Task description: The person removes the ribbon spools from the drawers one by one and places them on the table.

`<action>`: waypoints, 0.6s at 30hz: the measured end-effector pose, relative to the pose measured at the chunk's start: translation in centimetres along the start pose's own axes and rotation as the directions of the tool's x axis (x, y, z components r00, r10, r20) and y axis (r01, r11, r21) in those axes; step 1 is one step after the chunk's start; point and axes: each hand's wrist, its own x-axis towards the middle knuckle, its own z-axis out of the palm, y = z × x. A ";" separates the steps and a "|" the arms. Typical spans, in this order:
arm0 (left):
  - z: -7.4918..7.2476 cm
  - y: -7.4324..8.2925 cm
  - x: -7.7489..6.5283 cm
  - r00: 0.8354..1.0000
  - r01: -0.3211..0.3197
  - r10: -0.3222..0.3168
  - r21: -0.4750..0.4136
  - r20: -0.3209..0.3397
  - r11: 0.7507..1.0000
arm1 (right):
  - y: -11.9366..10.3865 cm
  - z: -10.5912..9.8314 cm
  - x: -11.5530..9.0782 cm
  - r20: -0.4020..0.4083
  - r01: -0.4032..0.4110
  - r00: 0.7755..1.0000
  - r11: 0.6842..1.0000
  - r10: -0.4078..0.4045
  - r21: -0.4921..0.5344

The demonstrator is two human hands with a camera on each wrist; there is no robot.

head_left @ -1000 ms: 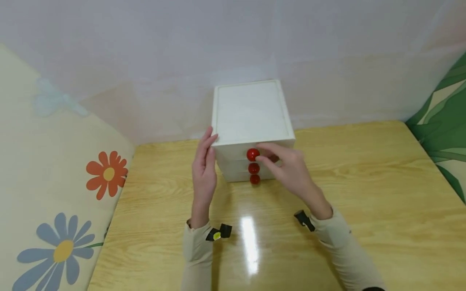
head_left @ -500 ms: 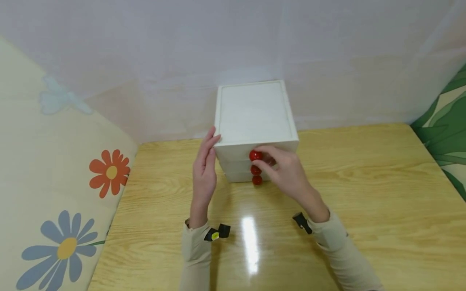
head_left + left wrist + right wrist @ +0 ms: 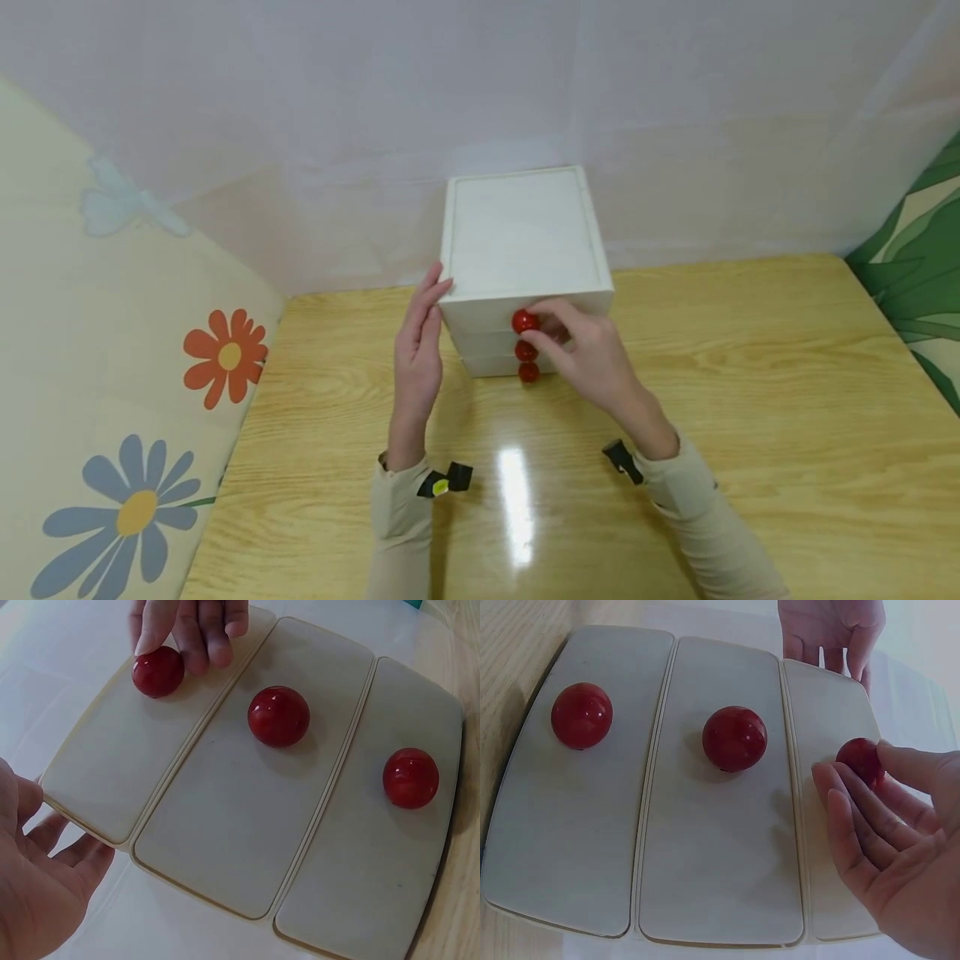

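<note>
Toward the back of the wood-grain bench [image 3: 750, 375], a white cabinet [image 3: 525, 233] is standing, its top drawer front [image 3: 476, 317] running lengthwise from left to right. The left hand [image 3: 418, 354] is resting extended fingers against the cabinet's left side, while the nearer right hand [image 3: 596, 358] is pinching the top red knob [image 3: 524, 322], which is lying ahead and leftward of its palm.

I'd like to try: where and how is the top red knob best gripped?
I'd pinch the top red knob around its sides, from the front right, as the right hand does: it's a ball jutting from the flat front of the white box, with the middle red knob close below.
</note>
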 end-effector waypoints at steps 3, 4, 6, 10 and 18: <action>0.0 0.0 0.0 1.000 0.002 -0.002 -0.002 0.002 1.000 | 0.1 0.2 0.0 0.014 -0.010 1.000 1.000 0.010 0.010; -0.1 0.0 0.0 1.000 0.000 0.000 -0.003 0.003 1.000 | 0.1 0.2 0.0 0.019 -0.015 1.000 1.000 0.015 0.013; -0.1 0.0 0.0 1.000 -0.001 0.001 -0.004 0.005 1.000 | 0.1 0.3 0.0 0.028 -0.024 0.999 1.000 0.023 0.020; -0.1 -0.1 0.0 1.000 -0.006 0.006 -0.007 0.010 1.000 | 0.1 0.3 -0.1 0.035 -0.045 0.998 0.998 0.044 0.033; -0.2 -0.1 0.0 1.000 -0.009 0.009 -0.011 0.012 1.000 | -0.4 -0.1 -0.1 0.074 -0.094 0.993 0.994 0.090 0.054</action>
